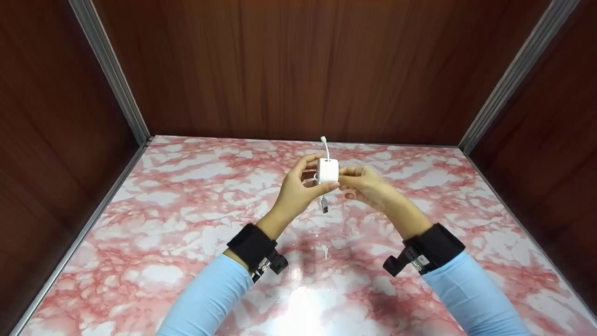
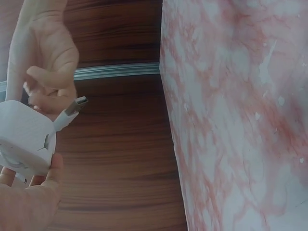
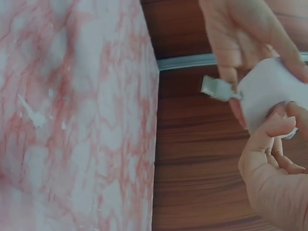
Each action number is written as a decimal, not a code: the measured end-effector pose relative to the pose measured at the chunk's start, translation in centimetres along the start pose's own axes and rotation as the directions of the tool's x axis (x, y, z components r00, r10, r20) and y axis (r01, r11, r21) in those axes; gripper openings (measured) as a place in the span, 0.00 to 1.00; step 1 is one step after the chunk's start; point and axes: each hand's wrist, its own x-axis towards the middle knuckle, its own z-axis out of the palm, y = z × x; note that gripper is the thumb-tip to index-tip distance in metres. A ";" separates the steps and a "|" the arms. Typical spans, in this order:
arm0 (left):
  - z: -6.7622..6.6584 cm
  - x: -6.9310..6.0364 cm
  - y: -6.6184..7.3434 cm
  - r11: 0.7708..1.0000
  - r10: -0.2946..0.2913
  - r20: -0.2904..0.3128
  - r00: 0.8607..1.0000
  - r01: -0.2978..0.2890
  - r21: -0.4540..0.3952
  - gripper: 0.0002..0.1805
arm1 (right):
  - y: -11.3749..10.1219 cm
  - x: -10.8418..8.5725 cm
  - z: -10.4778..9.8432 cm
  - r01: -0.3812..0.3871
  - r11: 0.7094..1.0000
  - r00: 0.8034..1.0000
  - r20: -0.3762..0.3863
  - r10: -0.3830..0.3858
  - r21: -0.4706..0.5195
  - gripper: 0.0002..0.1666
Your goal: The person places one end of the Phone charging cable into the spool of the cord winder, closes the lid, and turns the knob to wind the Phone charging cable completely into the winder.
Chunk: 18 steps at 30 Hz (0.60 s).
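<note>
A small white rounded box (image 1: 328, 170) is held up above the table, its exact kind unclear. From its top rises a short white cable end (image 1: 325, 144) with a small connector. Below it hangs a USB plug (image 1: 325, 205), which also shows as a metal-tipped plug (image 2: 77, 105) in the left wrist view. My left hand (image 1: 301, 184) grips the box from the left, thumb across the lower front. On the other side, my right hand (image 1: 366, 186) has bent fingers and thumb pinching at the box's right side. In the right wrist view its fingertips (image 3: 284, 122) meet the white box (image 3: 269, 86).
The red-and-white marbled table (image 1: 186, 224) spreads beneath both hands. Dark wood-grain panels (image 1: 298, 70) stand at the back and both sides, with metal corner posts (image 1: 109, 70). Black straps with small cameras (image 1: 252, 245) sit on both wrists.
</note>
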 end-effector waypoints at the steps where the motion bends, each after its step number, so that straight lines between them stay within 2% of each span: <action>1: 0.0 0.0 0.0 1.000 -0.004 -0.001 1.000 0.004 -0.003 0.36 | 0.1 0.0 0.0 0.044 0.998 0.999 -0.011 -0.045 -0.044 0.04; 3: 0.1 0.0 0.1 1.000 -0.008 -0.005 1.000 0.008 -0.001 0.36 | 0.4 0.2 0.0 0.177 0.972 0.982 -0.045 -0.186 -0.153 0.06; 4: 0.0 0.0 0.1 1.000 -0.010 -0.007 1.000 0.010 0.001 0.36 | 0.6 0.2 0.1 0.248 0.945 0.962 -0.063 -0.267 -0.214 0.06; 5: 0.0 0.0 0.2 1.000 -0.012 -0.008 1.000 0.012 0.003 0.36 | 0.8 0.3 0.2 0.312 0.909 0.935 -0.080 -0.345 -0.276 0.06; 7: 0.0 0.0 0.2 1.000 -0.010 -0.007 1.000 0.010 0.008 0.35 | 1.3 0.5 0.3 0.421 0.817 0.864 -0.101 -0.494 -0.393 0.06; 9: 0.0 0.0 0.3 1.000 -0.008 -0.001 1.000 0.008 0.013 0.36 | 1.7 0.6 0.3 0.499 0.733 0.794 -0.094 -0.600 -0.463 0.06; 12: 0.0 0.0 0.3 1.000 -0.003 0.007 1.000 0.002 0.015 0.36 | 2.3 0.8 0.1 0.595 0.622 0.705 -0.041 -0.708 -0.509 0.08; 15: -0.1 0.1 0.2 1.000 0.001 0.015 1.000 -0.002 0.021 0.36 | 2.6 1.0 0.0 0.670 0.518 0.620 0.017 -0.784 -0.532 0.10; 17: -0.1 0.1 0.1 1.000 0.003 0.016 1.000 -0.003 0.028 0.37 | 2.7 1.2 -0.1 0.690 0.468 0.582 0.038 -0.813 -0.551 0.11; 18: -0.1 0.1 0.1 1.000 0.003 0.015 1.000 -0.004 0.029 0.37 | 2.7 1.2 -0.1 0.694 0.452 0.570 0.045 -0.820 -0.560 0.11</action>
